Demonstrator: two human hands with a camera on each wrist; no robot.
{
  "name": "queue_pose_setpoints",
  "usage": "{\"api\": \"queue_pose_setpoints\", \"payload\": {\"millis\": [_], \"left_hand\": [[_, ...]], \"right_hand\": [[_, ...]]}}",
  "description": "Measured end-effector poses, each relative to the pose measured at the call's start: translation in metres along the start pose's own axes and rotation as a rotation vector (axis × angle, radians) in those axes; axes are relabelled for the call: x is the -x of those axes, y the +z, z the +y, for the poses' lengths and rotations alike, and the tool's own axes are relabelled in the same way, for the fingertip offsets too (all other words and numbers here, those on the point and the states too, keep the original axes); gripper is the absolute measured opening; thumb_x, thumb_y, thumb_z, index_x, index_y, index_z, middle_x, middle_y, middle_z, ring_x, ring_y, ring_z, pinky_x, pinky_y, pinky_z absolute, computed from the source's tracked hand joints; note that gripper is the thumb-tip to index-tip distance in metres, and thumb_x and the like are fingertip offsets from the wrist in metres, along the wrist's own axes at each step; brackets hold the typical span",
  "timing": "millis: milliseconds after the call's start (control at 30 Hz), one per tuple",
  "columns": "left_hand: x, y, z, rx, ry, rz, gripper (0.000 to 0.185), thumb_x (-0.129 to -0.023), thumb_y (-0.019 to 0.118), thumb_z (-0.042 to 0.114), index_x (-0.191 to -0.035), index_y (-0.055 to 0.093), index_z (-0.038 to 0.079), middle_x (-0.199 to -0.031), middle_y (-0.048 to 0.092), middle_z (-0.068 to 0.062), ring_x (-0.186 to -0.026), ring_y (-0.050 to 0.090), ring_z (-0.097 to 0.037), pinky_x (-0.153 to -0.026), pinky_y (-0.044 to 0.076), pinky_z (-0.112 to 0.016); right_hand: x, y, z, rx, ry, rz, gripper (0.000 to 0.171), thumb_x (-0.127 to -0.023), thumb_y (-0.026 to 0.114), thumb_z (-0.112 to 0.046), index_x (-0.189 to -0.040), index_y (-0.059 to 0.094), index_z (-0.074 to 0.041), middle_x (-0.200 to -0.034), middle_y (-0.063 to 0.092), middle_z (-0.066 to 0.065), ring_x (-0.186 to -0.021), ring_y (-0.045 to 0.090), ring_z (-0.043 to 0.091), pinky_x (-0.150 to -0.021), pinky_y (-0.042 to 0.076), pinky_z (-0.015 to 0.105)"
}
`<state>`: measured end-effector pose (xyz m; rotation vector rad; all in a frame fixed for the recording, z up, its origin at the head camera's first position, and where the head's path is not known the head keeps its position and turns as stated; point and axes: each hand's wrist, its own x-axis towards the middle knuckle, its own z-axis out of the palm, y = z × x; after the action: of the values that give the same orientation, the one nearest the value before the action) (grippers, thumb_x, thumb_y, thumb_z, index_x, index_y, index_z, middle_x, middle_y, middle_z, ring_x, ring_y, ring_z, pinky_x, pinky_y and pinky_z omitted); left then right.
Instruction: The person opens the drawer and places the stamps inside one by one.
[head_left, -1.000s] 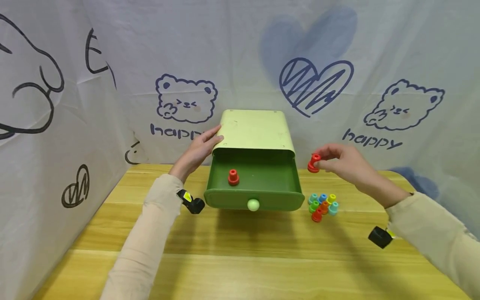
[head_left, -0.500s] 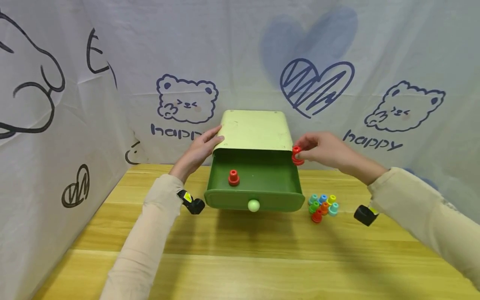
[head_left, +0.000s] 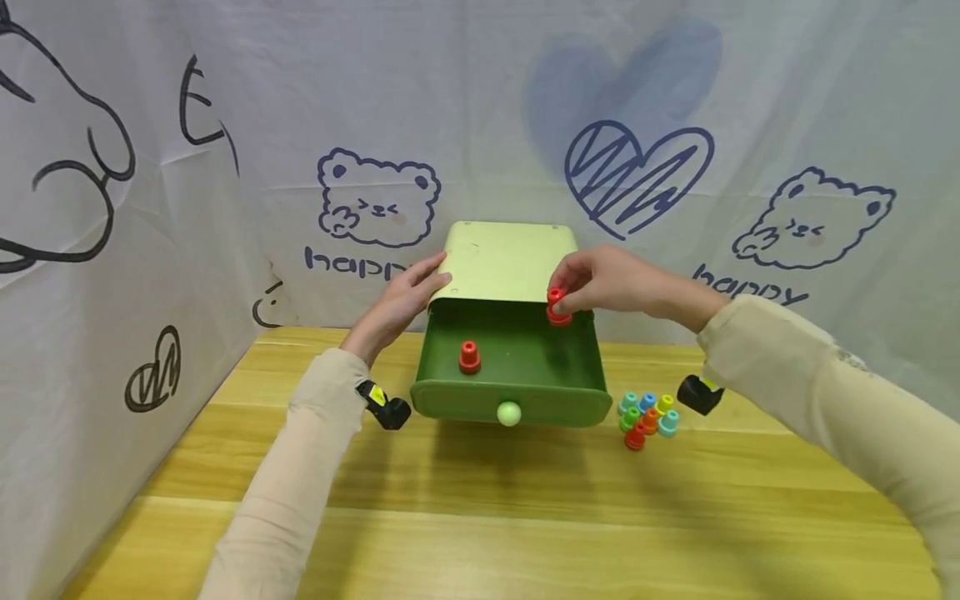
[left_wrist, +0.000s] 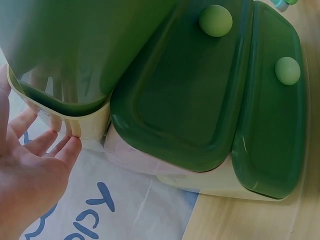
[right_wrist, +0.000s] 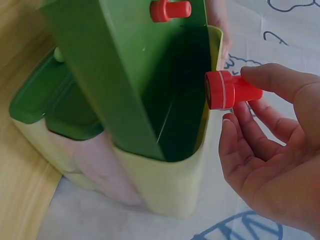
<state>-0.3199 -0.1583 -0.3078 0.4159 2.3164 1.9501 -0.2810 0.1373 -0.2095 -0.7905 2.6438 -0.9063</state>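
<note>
A small cabinet with a pale yellow-green top [head_left: 502, 260] has its upper green drawer [head_left: 450, 400] pulled out. Inside the drawer, toward the left, one red stamp [head_left: 469, 358] stands upright. My right hand [head_left: 611, 282] pinches a second red stamp [head_left: 558, 313] between thumb and fingers, over the back right part of the drawer. In the right wrist view this stamp [right_wrist: 220, 90] shows its wide capped end pointing away from the palm. My left hand [head_left: 401, 302] rests against the cabinet's left side near the top, its fingers [left_wrist: 70, 150] lying along the wall.
On the wooden table [head_left: 495, 533], right of the cabinet, several stamps [head_left: 649, 420] in red, orange, green, blue, yellow and teal stand clustered. Two lower drawers with round knobs [left_wrist: 287, 71] are closed beneath the open one. A white cloth [head_left: 487, 108] with drawings hangs behind.
My right hand has carried the red stamp leftward, from beside the cabinet to over the open drawer. My left hand has stayed on the cabinet's side.
</note>
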Motion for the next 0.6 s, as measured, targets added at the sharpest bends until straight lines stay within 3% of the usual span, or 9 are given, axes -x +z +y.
{"api": "queue_pose_setpoints", "payload": {"millis": [433,600], "left_hand": [[-0.001,0.0,-0.002,-0.015,-0.004,0.003,0.06,-0.101,0.05,0.033,-0.154,0.026,0.017,-0.159,0.019,-0.003,-0.143,0.021,-0.022,-0.114,0.024,-0.042],[-0.001,0.0,-0.001,-0.018,-0.005,0.012,0.06,-0.101,0.05,0.034,-0.154,0.027,0.017,-0.159,0.02,-0.003,-0.143,0.02,-0.022,-0.114,0.025,-0.042]], "right_hand": [[-0.025,0.02,-0.011,0.011,-0.131,-0.067,0.018,-0.084,0.075,-0.011,-0.097,0.068,-0.001,-0.085,0.068,0.004,-0.081,0.061,0.019,-0.076,0.051,0.031],[-0.03,0.027,-0.016,0.072,-0.16,-0.126,0.016,-0.084,0.074,-0.009,-0.098,0.07,-0.003,-0.088,0.069,0.003,-0.085,0.062,0.018,-0.081,0.052,0.033]]}}
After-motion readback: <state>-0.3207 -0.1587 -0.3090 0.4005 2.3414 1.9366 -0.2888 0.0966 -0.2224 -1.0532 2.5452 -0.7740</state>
